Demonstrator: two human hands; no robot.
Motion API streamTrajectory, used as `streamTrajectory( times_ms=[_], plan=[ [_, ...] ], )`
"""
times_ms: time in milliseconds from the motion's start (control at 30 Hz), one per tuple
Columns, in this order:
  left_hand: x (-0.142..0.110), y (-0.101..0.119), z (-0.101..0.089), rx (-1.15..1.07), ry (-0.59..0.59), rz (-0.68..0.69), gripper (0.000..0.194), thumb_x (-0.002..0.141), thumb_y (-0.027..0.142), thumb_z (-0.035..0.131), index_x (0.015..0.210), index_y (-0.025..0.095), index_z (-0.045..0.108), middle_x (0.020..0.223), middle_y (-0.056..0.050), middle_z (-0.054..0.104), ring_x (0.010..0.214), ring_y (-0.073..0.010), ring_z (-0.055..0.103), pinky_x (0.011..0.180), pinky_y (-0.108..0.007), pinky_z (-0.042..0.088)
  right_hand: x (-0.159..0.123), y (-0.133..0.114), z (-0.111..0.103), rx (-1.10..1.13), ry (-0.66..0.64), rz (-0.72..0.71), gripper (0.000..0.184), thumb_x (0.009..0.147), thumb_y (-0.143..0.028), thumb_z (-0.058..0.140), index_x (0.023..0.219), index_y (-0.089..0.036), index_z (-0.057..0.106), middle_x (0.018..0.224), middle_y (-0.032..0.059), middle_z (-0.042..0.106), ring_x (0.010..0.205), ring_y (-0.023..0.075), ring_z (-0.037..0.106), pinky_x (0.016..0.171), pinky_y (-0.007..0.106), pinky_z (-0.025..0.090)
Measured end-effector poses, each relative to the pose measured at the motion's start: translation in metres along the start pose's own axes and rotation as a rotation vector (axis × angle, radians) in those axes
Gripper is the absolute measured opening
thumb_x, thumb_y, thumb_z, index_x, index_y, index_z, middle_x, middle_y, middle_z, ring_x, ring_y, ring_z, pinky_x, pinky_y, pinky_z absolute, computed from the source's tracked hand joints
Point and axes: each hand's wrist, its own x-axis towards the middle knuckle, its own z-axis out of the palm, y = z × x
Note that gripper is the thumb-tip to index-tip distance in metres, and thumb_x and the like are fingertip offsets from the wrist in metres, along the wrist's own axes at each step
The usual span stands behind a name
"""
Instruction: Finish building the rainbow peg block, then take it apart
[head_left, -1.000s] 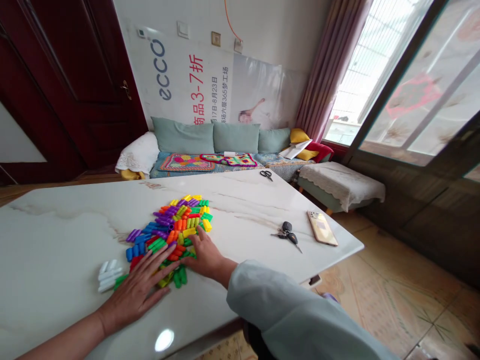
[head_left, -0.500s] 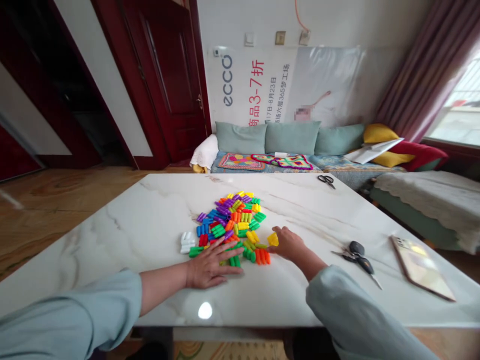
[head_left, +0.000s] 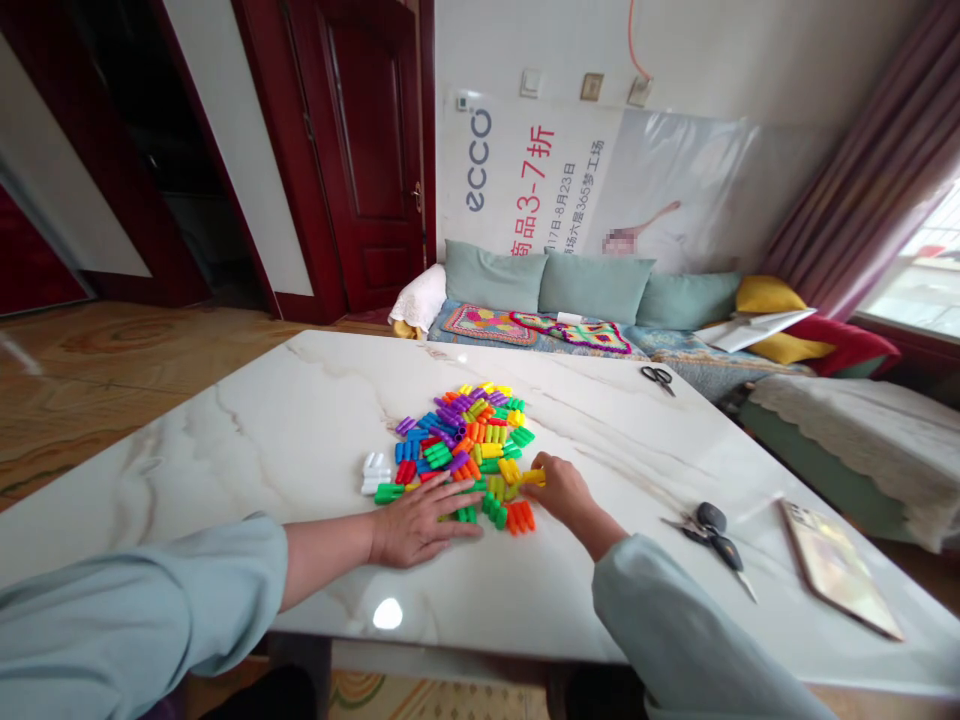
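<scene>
A pile of small plastic building blocks, each like a few tubes joined side by side, lies mid-table in many colours. Over its near left edge my left hand rests flat, fingers spread, partly covering green blocks. At the pile's right side my right hand pinches a yellow block between thumb and fingers. Just below that hand sits an orange block, apart from it. White blocks are at the pile's left end.
Keys and a phone lie on the white marbled table at the right. Black-handled scissors are near its far edge. A sofa with green cushions stands behind, and a dark red door is at back left.
My right hand has drawn slightly left towards the pile, and the yellow block in it has turned flatter. My left hand stays spread on the blocks. The camera view has tilted a little.
</scene>
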Motion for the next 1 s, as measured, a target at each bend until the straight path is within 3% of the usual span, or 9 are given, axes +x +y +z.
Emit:
streamTrajectory(
  times_ms=[167, 400, 600, 800, 1000],
  plan=[
    [-0.001, 0.000, 0.002, 0.045, -0.041, -0.009, 0.064, 0.079, 0.014, 0.052, 0.139, 0.033, 0.041, 0.156, -0.003, 0.022, 0.143, -0.0301, 0.018, 0.113, -0.055, 0.016, 0.005, -0.011, 0.006, 0.012, 0.015, 0.021, 0.026, 0.080, -0.044, 0.057, 0.089, -0.020, 0.066, 0.084, 0.0067, 0.069, 0.080, 0.0208, 0.063, 0.059, 0.026, 0.035],
    [-0.001, -0.001, 0.003, 0.029, -0.032, -0.014, 0.067, 0.075, 0.012, 0.052, 0.138, 0.032, 0.042, 0.156, -0.003, 0.022, 0.142, -0.0296, 0.020, 0.113, -0.053, 0.019, 0.019, 0.010, 0.009, 0.374, 0.182, -0.059, 0.020, 0.076, -0.027, 0.057, 0.091, -0.020, 0.070, 0.086, 0.0030, 0.070, 0.076, 0.0170, 0.062, 0.067, 0.025, 0.043],
    [-0.001, -0.002, 0.006, 0.010, 0.003, -0.003, 0.067, 0.074, 0.011, 0.053, 0.137, 0.031, 0.043, 0.156, -0.004, 0.021, 0.142, -0.0301, 0.021, 0.113, -0.051, 0.023, 0.028, 0.043, 0.010, 0.240, 0.382, 0.010, 0.026, 0.075, -0.015, 0.053, 0.094, -0.016, 0.070, 0.094, 0.0063, 0.067, 0.077, 0.0159, 0.060, 0.070, 0.025, 0.043],
    [-0.001, -0.001, 0.005, 0.002, 0.041, -0.001, 0.065, 0.076, 0.011, 0.052, 0.136, 0.032, 0.043, 0.157, -0.003, 0.020, 0.141, -0.0285, 0.024, 0.112, -0.050, 0.024, 0.039, 0.059, 0.021, 0.083, 0.355, 0.026, 0.035, 0.083, -0.015, 0.046, 0.112, -0.014, 0.064, 0.106, 0.0105, 0.063, 0.085, 0.0187, 0.061, 0.069, 0.026, 0.042],
    [0.000, 0.000, 0.005, 0.012, 0.021, -0.013, 0.065, 0.074, 0.011, 0.053, 0.134, 0.032, 0.046, 0.156, -0.004, 0.023, 0.140, -0.0287, 0.026, 0.112, -0.050, 0.025, 0.053, 0.065, 0.030, 0.215, 0.404, 0.099, 0.044, 0.078, -0.012, 0.049, 0.121, -0.008, 0.053, 0.097, 0.0119, 0.064, 0.083, 0.0186, 0.062, 0.075, 0.028, 0.044]
  ],
)
